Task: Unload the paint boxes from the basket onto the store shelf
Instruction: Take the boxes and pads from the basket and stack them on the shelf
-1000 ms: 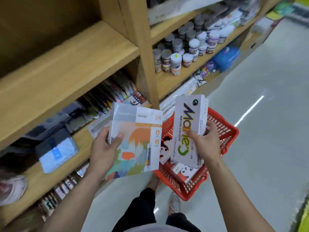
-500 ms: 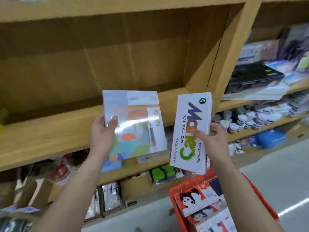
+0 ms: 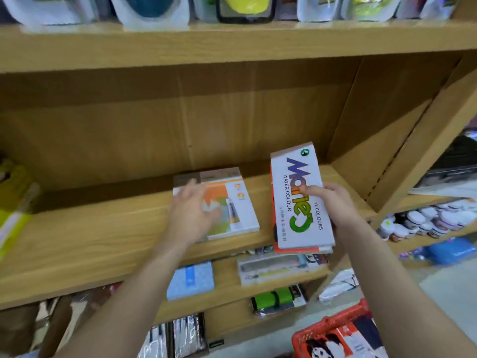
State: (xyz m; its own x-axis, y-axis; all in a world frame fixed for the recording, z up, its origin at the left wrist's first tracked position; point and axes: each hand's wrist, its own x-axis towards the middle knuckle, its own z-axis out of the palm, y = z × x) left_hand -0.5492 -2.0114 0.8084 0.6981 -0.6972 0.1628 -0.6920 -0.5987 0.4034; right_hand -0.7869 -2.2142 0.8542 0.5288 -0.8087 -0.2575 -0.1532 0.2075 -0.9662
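Note:
A flat paint box with an orange and green picture (image 3: 232, 202) lies on the wooden shelf board (image 3: 103, 239). My left hand (image 3: 191, 213) hovers over its left part with relaxed, blurred fingers. My right hand (image 3: 333, 205) grips a white "Marie's Water Colour" box (image 3: 296, 200), held tilted above the shelf's right end, thumb on its front. More thin boxes seem stacked under it. The red basket (image 3: 333, 324) sits at the bottom right with boxes showing a cartoon face (image 3: 322, 344) inside.
The shelf bay has a wooden back and a right side wall (image 3: 382, 130). A higher shelf holds packaged goods (image 3: 152, 9). Lower shelves carry a blue pack (image 3: 191, 280), pen sets and paint jars (image 3: 426, 220). Yellow packs (image 3: 13, 202) stand at the left.
The picture box went from my left hand's grip down flat onto the shelf, and that hand has loosened. My right hand brought the white box up to the shelf. The view tilted upward.

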